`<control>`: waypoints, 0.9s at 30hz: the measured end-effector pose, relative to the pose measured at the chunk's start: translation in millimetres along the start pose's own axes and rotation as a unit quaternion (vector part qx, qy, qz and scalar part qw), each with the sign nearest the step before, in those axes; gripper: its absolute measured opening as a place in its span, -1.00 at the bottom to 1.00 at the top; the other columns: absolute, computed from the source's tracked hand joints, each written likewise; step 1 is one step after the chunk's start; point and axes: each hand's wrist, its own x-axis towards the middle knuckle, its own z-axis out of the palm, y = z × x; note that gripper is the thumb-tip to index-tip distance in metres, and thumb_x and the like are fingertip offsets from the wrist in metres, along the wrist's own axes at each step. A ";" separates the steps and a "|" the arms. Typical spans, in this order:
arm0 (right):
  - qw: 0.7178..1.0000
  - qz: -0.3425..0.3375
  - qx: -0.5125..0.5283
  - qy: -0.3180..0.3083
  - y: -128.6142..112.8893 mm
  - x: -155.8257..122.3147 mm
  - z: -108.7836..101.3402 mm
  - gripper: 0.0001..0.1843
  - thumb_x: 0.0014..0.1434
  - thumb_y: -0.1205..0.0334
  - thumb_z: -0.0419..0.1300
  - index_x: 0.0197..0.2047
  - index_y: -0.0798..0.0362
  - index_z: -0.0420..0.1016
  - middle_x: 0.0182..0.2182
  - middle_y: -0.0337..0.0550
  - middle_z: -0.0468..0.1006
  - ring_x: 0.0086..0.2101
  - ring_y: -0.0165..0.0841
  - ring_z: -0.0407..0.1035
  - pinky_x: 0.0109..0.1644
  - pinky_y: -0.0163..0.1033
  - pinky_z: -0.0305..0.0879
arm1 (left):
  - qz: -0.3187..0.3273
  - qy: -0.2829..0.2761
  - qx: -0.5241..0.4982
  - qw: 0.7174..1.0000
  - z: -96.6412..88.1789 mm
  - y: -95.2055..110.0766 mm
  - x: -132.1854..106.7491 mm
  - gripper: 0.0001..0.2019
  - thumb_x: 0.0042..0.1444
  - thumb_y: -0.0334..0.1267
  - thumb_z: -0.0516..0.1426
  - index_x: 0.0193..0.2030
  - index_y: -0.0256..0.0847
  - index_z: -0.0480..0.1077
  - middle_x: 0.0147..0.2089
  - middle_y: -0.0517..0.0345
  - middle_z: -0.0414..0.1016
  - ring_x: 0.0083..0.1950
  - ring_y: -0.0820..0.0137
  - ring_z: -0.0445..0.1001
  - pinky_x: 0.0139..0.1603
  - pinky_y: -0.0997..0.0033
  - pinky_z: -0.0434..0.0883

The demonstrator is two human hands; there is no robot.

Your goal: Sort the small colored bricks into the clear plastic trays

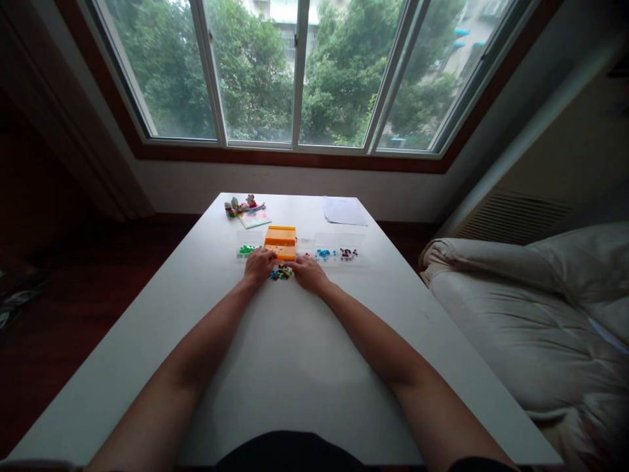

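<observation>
An orange open box (280,241) lies on the table with its lid folded back, small pieces inside its near half. My left hand (259,264) is at the box's near left corner. Its fingers are bent together over the tray, and whatever they may hold is too small to make out. From the right, my right hand (308,271) rests by the box's near edge with fingers stretched leftward. Between my hands lies a pile of mixed small coloured pieces (280,273), partly beside the right fingertips.
Clear cases flank the box: green pieces (247,250) at left, blue pieces (324,254) and dark red pieces (348,253) at right. Farther back are small toy figures (243,206), a printed booklet (255,219) and white paper (344,211). A sofa (515,308) stands right of the white table (275,380).
</observation>
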 end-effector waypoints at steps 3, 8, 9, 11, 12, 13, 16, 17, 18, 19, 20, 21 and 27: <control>1.000 -0.008 -0.003 -0.012 -1.9 1.5 2.4 -0.48 0.34 0.36 0.04 0.29 -0.23 0.41 0.06 -0.07 0.48 -0.05 -0.23 0.32 0.11 -0.15 0.15 | 0.016 -0.024 -0.016 0.999 1.6 1.1 -0.6 -0.82 0.20 -0.29 0.13 -0.17 -0.12 0.58 -0.16 0.04 0.56 -0.07 0.23 0.44 0.01 0.26 0.35; 1.000 0.006 0.008 -0.007 0.1 0.4 2.9 -0.47 0.31 0.38 0.07 0.28 -0.23 0.43 0.03 -0.09 0.50 -0.05 -0.23 0.32 0.11 -0.16 0.17 | 0.026 -0.065 -0.040 0.997 2.8 3.9 -2.4 -0.79 0.24 -0.22 0.11 -0.15 -0.10 0.60 -0.17 0.06 0.53 -0.12 0.28 0.46 -0.07 0.32 0.38; 1.000 0.008 0.011 -0.004 0.5 -0.1 2.6 -0.48 0.32 0.38 0.07 0.26 -0.22 0.45 0.01 -0.08 0.50 -0.05 -0.23 0.32 0.12 -0.16 0.18 | 0.024 -0.070 -0.041 0.996 2.9 5.0 -2.8 -0.78 0.25 -0.22 0.10 -0.14 -0.09 0.60 -0.17 0.06 0.52 -0.12 0.29 0.46 -0.08 0.33 0.39; 1.000 0.013 0.017 0.004 1.4 -1.4 1.7 -0.53 0.33 0.36 0.07 0.23 -0.18 0.48 -0.03 -0.07 0.52 -0.05 -0.23 0.33 0.14 -0.15 0.18 | 0.019 -0.077 -0.043 0.996 3.1 7.6 -3.2 -0.77 0.25 -0.21 0.11 -0.12 -0.09 0.60 -0.15 0.06 0.52 -0.11 0.29 0.47 -0.07 0.34 0.39; 1.000 0.018 0.019 0.009 1.9 -2.0 1.3 -0.55 0.34 0.34 0.08 0.22 -0.17 0.49 -0.06 -0.07 0.52 -0.05 -0.23 0.33 0.15 -0.15 0.18 | 0.018 -0.080 -0.045 0.996 3.1 9.0 -3.3 -0.77 0.25 -0.20 0.11 -0.11 -0.09 0.61 -0.15 0.05 0.52 -0.10 0.29 0.47 -0.07 0.34 0.40; 0.999 0.024 0.020 0.012 2.6 -2.5 1.0 -0.56 0.34 0.32 0.08 0.22 -0.15 0.50 -0.08 -0.06 0.53 -0.05 -0.23 0.33 0.16 -0.14 0.18 | 0.019 -0.082 -0.048 0.995 3.2 10.5 -3.4 -0.77 0.25 -0.20 0.11 -0.11 -0.09 0.61 -0.15 0.05 0.52 -0.10 0.29 0.47 -0.07 0.34 0.40; 0.999 0.037 0.018 0.010 4.0 -3.0 1.1 -0.56 0.34 0.28 0.11 0.24 -0.13 0.47 -0.11 -0.06 0.53 -0.05 -0.23 0.33 0.17 -0.15 0.18 | 0.022 -0.085 -0.061 0.994 3.9 13.8 -3.2 -0.76 0.26 -0.20 0.11 -0.09 -0.09 0.61 -0.14 0.05 0.53 -0.12 0.30 0.48 -0.07 0.35 0.41; 0.999 0.036 0.018 0.006 4.2 -2.7 1.6 -0.56 0.33 0.27 0.12 0.25 -0.13 0.46 -0.10 -0.06 0.52 -0.05 -0.23 0.34 0.16 -0.15 0.19 | 0.022 -0.085 -0.064 0.994 4.3 14.2 -3.0 -0.76 0.26 -0.19 0.11 -0.09 -0.09 0.61 -0.14 0.05 0.53 -0.12 0.30 0.48 -0.08 0.35 0.41; 0.999 0.032 0.017 0.003 4.2 -2.2 2.2 -0.55 0.33 0.27 0.12 0.26 -0.13 0.44 -0.10 -0.06 0.52 -0.05 -0.23 0.34 0.15 -0.16 0.20 | 0.021 -0.084 -0.066 0.994 4.8 14.3 -2.8 -0.75 0.27 -0.19 0.11 -0.08 -0.09 0.61 -0.15 0.05 0.53 -0.13 0.30 0.48 -0.08 0.35 0.41; 0.999 0.029 0.017 -0.001 4.1 -1.7 2.9 -0.54 0.33 0.28 0.11 0.27 -0.13 0.44 -0.09 -0.06 0.52 -0.05 -0.23 0.35 0.14 -0.16 0.21 | 0.021 -0.083 -0.067 0.994 5.3 14.0 -2.6 -0.75 0.27 -0.18 0.11 -0.08 -0.09 0.61 -0.16 0.05 0.53 -0.13 0.30 0.48 -0.08 0.35 0.41; 0.999 0.027 0.017 -0.002 3.9 -1.2 3.7 -0.54 0.33 0.28 0.11 0.27 -0.13 0.44 -0.08 -0.06 0.52 -0.05 -0.23 0.35 0.13 -0.17 0.21 | 0.021 -0.083 -0.067 0.994 5.9 13.6 -2.3 -0.75 0.27 -0.18 0.11 -0.07 -0.09 0.61 -0.16 0.05 0.53 -0.14 0.30 0.48 -0.07 0.35 0.41; 0.999 0.026 0.019 -0.004 3.8 -0.9 4.3 -0.55 0.34 0.29 0.10 0.26 -0.12 0.45 -0.07 -0.06 0.52 -0.05 -0.24 0.35 0.13 -0.18 0.22 | 0.021 -0.082 -0.066 0.994 6.4 13.0 -2.2 -0.75 0.27 -0.18 0.11 -0.07 -0.09 0.61 -0.16 0.05 0.53 -0.14 0.30 0.48 -0.07 0.35 0.41; 0.998 0.045 0.048 0.021 6.9 -2.9 6.3 -0.69 0.32 0.27 0.15 0.10 -0.06 0.55 -0.10 -0.08 0.53 -0.05 -0.27 0.36 0.12 -0.20 0.23 | 0.015 -0.086 -0.068 0.994 7.3 12.2 -2.0 -0.76 0.24 -0.20 0.12 -0.09 -0.09 0.62 -0.15 0.06 0.54 -0.13 0.30 0.49 -0.07 0.36 0.42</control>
